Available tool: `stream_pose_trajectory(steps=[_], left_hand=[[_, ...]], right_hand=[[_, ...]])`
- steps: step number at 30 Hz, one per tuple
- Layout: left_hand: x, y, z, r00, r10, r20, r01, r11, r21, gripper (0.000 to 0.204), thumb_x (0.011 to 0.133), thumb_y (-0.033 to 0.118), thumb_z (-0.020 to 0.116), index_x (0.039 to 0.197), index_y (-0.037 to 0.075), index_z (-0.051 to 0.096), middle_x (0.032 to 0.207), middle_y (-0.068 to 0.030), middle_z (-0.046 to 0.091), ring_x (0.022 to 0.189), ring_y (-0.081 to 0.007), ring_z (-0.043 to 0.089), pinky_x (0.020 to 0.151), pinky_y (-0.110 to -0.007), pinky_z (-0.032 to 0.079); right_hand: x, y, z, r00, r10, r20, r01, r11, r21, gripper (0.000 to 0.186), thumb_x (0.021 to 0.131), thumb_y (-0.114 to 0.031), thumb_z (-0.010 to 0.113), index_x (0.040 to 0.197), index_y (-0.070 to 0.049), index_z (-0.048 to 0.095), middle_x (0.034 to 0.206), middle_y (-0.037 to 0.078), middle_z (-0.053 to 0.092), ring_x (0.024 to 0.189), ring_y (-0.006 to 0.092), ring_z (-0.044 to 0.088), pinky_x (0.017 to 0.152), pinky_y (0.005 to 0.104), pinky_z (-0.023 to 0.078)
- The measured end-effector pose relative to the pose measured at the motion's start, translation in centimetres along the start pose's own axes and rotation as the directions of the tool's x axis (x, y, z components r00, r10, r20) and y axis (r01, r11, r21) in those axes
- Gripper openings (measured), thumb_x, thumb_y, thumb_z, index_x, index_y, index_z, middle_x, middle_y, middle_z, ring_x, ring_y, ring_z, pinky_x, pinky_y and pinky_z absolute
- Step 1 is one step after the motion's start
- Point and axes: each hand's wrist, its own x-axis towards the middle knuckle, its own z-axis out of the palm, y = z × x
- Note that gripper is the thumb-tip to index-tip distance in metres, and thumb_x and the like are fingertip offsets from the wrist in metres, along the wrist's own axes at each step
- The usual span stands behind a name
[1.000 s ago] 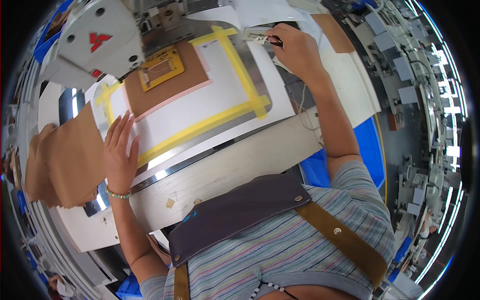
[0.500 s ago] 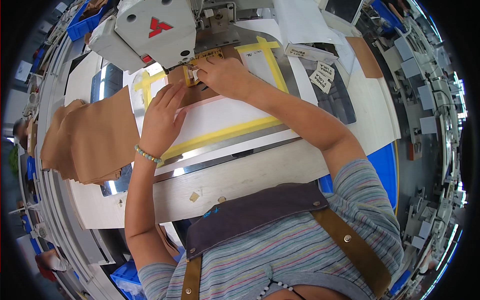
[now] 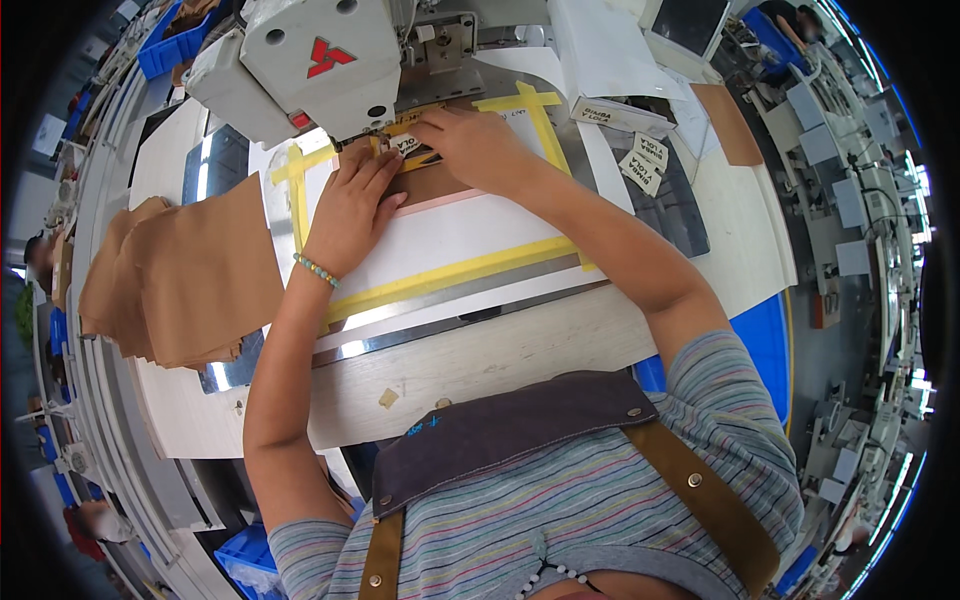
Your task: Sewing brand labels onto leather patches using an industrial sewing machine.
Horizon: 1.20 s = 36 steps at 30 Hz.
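My left hand [image 3: 355, 205] lies with fingers extended on the brown piece [image 3: 440, 190], just below the machine's needle area, its fingertips beside a small white printed label [image 3: 405, 142]. The label sits in a yellow template [image 3: 400, 127] on that piece. My right hand [image 3: 470, 150] is bent over the template from the right, fingers curled; a slim dark item shows beneath them, too hidden to identify. The brown piece rests on a white sheet [image 3: 420, 235] edged with yellow tape [image 3: 450, 257], on a metal plate under the sewing machine head [image 3: 310, 75].
Stacked brown pieces [image 3: 180, 270] lie left. Loose labels [image 3: 643, 160], a white box [image 3: 620, 112] and papers are at the back right. Blue bins [image 3: 760, 350] stand below the table's right side and at back left [image 3: 165, 40]. Other people [image 3: 790, 25] are at distant stations.
My right hand has moved left from beside the label pile, carrying a label and dark item onto the template. My left hand has slid up and right toward the needle area.
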Motion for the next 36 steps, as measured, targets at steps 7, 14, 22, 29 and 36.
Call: stream_pose_trajectory(steps=[7,14,22,29,36], left_hand=[[0.4,0.3,0.3,0.994,0.01,-0.107,-0.011,1.0,-0.005,0.049,0.098,0.019,0.068,0.142,0.002,0.058,0.15,-0.0139,0.057,0.145,-0.0378,0.045,0.121,-0.047,0.039],[0.4,-0.7,0.5,0.999,0.014,-0.043,-0.015,0.999,-0.032,0.048,0.098,0.019,0.069,0.141,0.002,0.059,0.154,-0.0122,0.056,0.145,-0.0372,0.044,0.122,-0.046,0.038],[0.5,-0.6,0.7,0.997,-0.021,-0.079,0.018,0.999,-0.034,0.044,0.096,0.018,0.07,0.136,0.002,0.061,0.149,-0.0123,0.058,0.146,-0.0366,0.045,0.121,-0.044,0.039],[0.4,-0.8,0.7,0.998,-0.01,-0.064,0.008,0.999,-0.031,0.045,0.097,0.019,0.069,0.137,0.002,0.06,0.151,-0.0123,0.057,0.146,-0.0361,0.044,0.121,-0.044,0.039],[0.6,-1.1,0.8,0.999,-0.003,-0.049,0.001,0.999,-0.034,0.044,0.097,0.024,0.07,0.134,0.001,0.062,0.15,-0.0133,0.057,0.143,-0.0366,0.046,0.119,-0.047,0.04]], right_hand=[[-0.5,1.0,0.2,0.992,-0.128,0.019,0.129,0.99,-0.052,0.012,0.084,-0.009,0.068,0.096,-0.009,0.072,0.108,0.003,0.069,0.1,0.0217,0.071,0.075,0.035,0.062],[-0.3,1.8,-0.8,0.973,-0.212,0.095,0.222,0.969,-0.106,0.018,0.083,-0.008,0.069,0.1,-0.009,0.073,0.114,0.001,0.07,0.108,0.0206,0.069,0.078,0.0327,0.062],[-1.1,1.9,-1.6,0.985,-0.139,0.102,0.136,0.99,0.035,0.032,0.087,-0.001,0.063,0.117,-0.006,0.073,0.126,0.003,0.07,0.125,0.0246,0.061,0.099,0.0377,0.056],[-0.6,1.7,-0.6,0.98,-0.168,0.107,0.16,0.984,0.084,0.042,0.089,0.003,0.059,0.129,-0.002,0.07,0.134,0.009,0.069,0.131,0.0282,0.058,0.11,0.04,0.05],[-0.1,1.0,0.9,0.944,-0.05,0.327,-0.025,0.975,0.223,0.047,0.089,0.005,0.059,0.134,-0.004,0.068,0.139,0.009,0.067,0.135,0.0284,0.056,0.112,0.0396,0.05]])
